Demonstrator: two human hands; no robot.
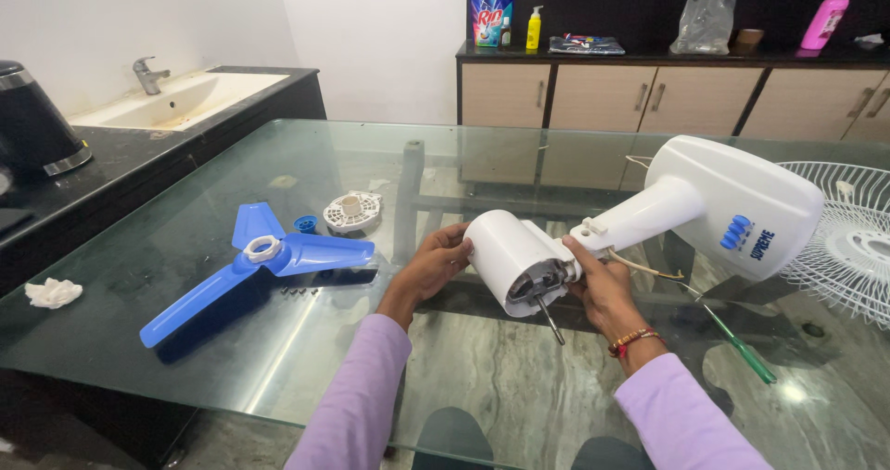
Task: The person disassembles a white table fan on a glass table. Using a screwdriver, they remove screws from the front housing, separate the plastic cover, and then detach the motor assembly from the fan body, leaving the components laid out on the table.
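Both hands, left hand (436,264) and right hand (601,289), clasp the white fan motor housing (515,257) above the glass table (306,368) (blade (243,271) already off); next likely needs steady turning to free its cover

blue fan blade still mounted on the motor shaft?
No. The blue fan blade lies flat on the glass table, apart from the white motor housing held between the left hand and right hand.
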